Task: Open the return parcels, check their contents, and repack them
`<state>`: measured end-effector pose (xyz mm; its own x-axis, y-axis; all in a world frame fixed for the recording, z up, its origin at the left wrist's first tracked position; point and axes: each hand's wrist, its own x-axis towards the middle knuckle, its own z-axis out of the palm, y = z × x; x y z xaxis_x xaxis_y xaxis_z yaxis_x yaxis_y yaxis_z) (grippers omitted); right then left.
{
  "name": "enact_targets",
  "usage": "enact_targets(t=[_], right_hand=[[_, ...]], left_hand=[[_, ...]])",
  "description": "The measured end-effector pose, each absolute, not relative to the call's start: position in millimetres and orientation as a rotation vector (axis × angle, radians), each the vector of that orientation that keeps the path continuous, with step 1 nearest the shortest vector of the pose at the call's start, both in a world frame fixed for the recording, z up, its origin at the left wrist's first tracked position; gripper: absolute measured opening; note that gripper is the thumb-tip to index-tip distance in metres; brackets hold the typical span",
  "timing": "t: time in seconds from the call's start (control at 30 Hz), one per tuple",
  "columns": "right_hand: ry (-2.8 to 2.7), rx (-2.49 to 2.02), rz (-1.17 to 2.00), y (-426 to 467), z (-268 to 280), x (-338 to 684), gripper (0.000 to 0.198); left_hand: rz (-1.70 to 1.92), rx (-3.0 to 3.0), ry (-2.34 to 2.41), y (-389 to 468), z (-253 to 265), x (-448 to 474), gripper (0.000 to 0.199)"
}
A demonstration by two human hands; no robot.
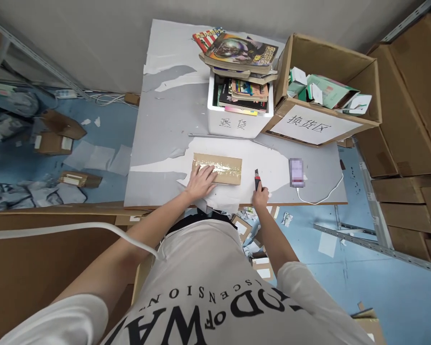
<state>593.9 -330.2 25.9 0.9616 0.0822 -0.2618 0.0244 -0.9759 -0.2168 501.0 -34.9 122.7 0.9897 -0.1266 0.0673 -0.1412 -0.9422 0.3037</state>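
Note:
A small cardboard box (pixel 232 171), sealed with shiny clear tape along its top, lies on the white paper at the front of the table (pixel 172 115). My left hand (pixel 201 182) rests on the box's left end, fingers spread out over the tape. To the right of the box, my right hand (pixel 260 195) is wrapped round a black and red utility knife (pixel 257 178). The knife points away from me, its tip apart from the box. Part of its handle is hidden in my palm.
Behind the box stand a white bin (pixel 219 112) stacked with books and an open carton (pixel 361 72) holding green and white boxes. A phone (pixel 296 172) with a white cable lies at the right. Cartons (pixel 398 191) are stacked on shelving beyond the table's right edge.

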Motion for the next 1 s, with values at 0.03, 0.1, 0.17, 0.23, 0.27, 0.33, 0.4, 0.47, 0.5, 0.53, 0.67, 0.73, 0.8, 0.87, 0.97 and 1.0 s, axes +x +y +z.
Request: enact_targets(t=[0.03, 0.1, 0.17, 0.23, 0.27, 0.33, 0.4, 0.47, 0.5, 0.53, 0.67, 0.73, 0.8, 0.87, 0.97, 1.0], right_hand=[[-0.085, -2.922, 0.411, -330.0, 26.8, 592.7, 0.058], [-0.101, -2.955, 0.391, -328.5, 35.6, 594.4, 0.057], [-0.149, -2.946, 0.299, -322.1, 53.8, 603.5, 0.058], [-0.285, -2.887, 0.176, -307.2, 78.9, 618.2, 0.06], [-0.4, -2.846, 0.128, -296.3, 92.5, 626.0, 0.061], [-0.7, -2.764, 0.091, -268.8, 117.5, 639.3, 0.064], [-1.038, -2.696, 0.133, -239.0, 135.0, 646.6, 0.067], [-1.318, -2.671, 0.219, -214.0, 143.1, 648.2, 0.068], [-1.414, -2.682, 0.262, -204.8, 144.1, 647.9, 0.066], [-1.481, -2.704, 0.3, -197.9, 143.8, 647.4, 0.063], [-1.613, -2.79, 0.327, -186.5, 138.3, 646.3, 0.053], [-1.652, -2.816, 0.304, -183.6, 137.1, 645.2, 0.053], [-1.671, -2.838, 0.284, -179.8, 138.0, 643.5, 0.052], [-1.678, -2.859, 0.277, -175.9, 141.1, 642.9, 0.053], [-1.695, -2.865, 0.37, -172.8, 150.0, 648.2, 0.049], [-1.702, -2.854, 0.427, -172.8, 153.9, 651.9, 0.047]], left_hand=[[0.078, 2.805, -0.226, -35.6, 120.0, 494.3, 0.047], [0.102, 2.789, -0.267, -35.6, 113.9, 483.9, 0.045], [0.127, 2.784, -0.284, -35.0, 107.6, 478.6, 0.046], [0.142, 2.776, -0.284, -34.9, 102.6, 477.1, 0.048], [0.146, 2.771, -0.279, -35.2, 100.8, 477.1, 0.048], [0.148, 2.764, -0.264, -35.8, 98.9, 477.7, 0.049], [0.134, 2.755, -0.27, -35.8, 99.4, 478.4, 0.051], [0.105, 2.744, -0.281, -35.1, 101.4, 479.0, 0.053], [0.089, 2.737, -0.284, -34.6, 102.7, 479.3, 0.054], [0.074, 2.731, -0.285, -34.0, 103.9, 479.6, 0.055], [0.025, 2.704, -0.296, -31.4, 106.2, 481.4, 0.058], [0.001, 2.696, -0.31, -29.9, 106.0, 482.5, 0.059], [-0.024, 2.693, -0.332, -28.4, 105.6, 483.3, 0.06], [-0.048, 2.692, -0.348, -27.4, 105.7, 483.1, 0.062], [-0.069, 2.697, -0.341, -26.9, 106.5, 480.5, 0.065], [-0.073, 2.699, -0.34, -26.9, 106.7, 479.2, 0.066]])
